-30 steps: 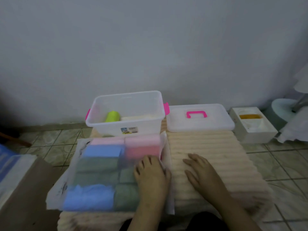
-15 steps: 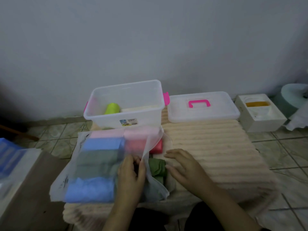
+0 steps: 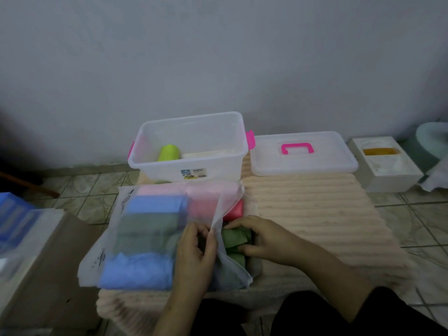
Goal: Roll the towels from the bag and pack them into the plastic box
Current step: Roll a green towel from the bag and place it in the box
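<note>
Translucent bag (image 3: 135,241) of folded blue, green, pink towels lies on a beige mat (image 3: 315,214) on the floor. Left hand (image 3: 194,251) pinches the bag's open edge, lifting it. Right hand (image 3: 264,238) grips a green towel (image 3: 234,236) at the bag mouth. Plastic box (image 3: 191,144) behind bag, holds a lime roll (image 3: 169,153); lid (image 3: 300,154) to its right.
</note>
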